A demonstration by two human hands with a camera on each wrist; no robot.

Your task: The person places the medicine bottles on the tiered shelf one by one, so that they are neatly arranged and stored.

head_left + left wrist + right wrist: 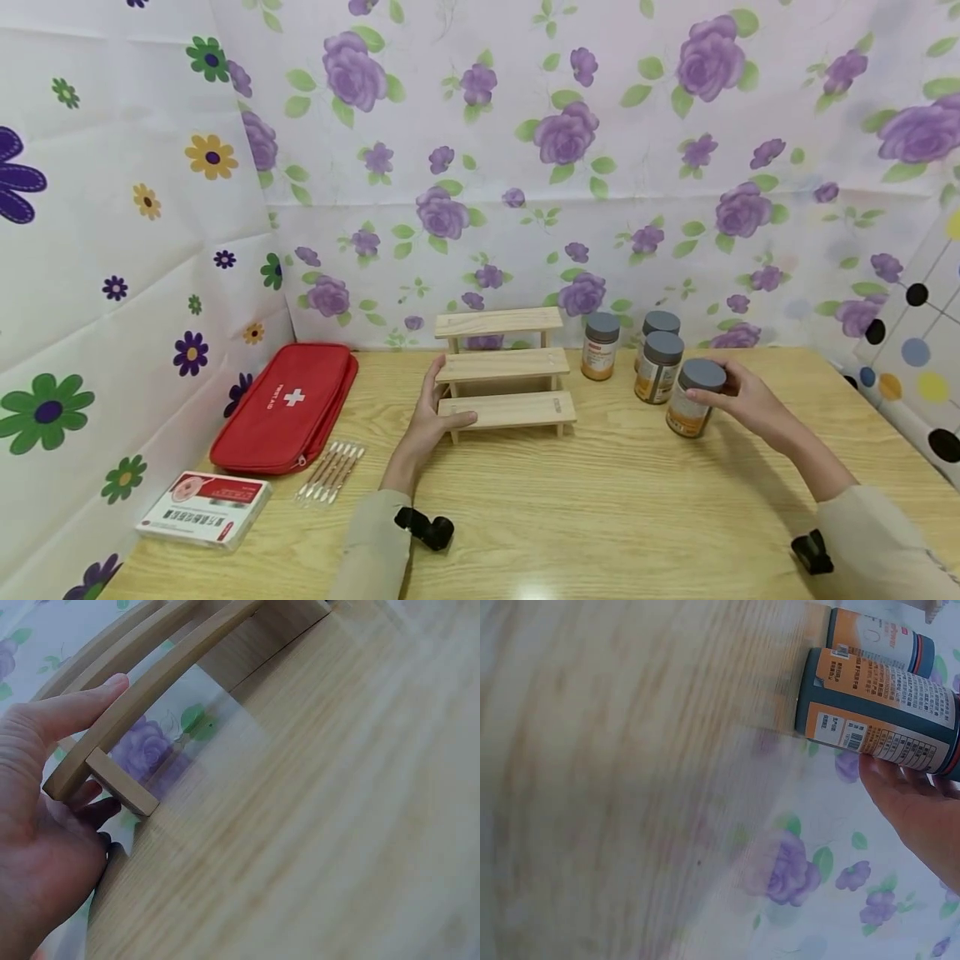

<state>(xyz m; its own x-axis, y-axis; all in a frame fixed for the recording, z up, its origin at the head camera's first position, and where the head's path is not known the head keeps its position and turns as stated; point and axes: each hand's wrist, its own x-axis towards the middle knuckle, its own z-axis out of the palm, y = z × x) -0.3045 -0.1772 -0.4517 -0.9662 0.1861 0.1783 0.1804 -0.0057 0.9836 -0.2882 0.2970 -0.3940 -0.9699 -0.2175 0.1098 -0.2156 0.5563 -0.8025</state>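
The left hand (427, 425) grips the left end of a wooden rack (506, 364), its thumb over the lowest step and its other fingers reaching in behind and below that step. The right hand (746, 402) holds a jar (688, 408) near its grey lid, thumb across the front and fingers around the far side; whether the jar's base touches the desk (585, 517) is hard to tell. Both wrists wear black straps (423, 528) over pale sleeves (375, 542).

The rack stands upright near the back of the desk, its three steps rising toward the rear. Just beside the held jar, to its left, stands a second jar (658, 371), with a third jar (662, 323) partly hidden behind it. A fourth jar (600, 346) stands between these and the rack. All four have grey lids.

Well apart on the left lies a red first aid pouch (262, 425) with a white cross. Near its lower corner is a row of cotton swabs (332, 473), and a white and red flat box (202, 510) lies in front of the pouch.

Behind the desk hangs a cloth (487, 167) with purple roses.
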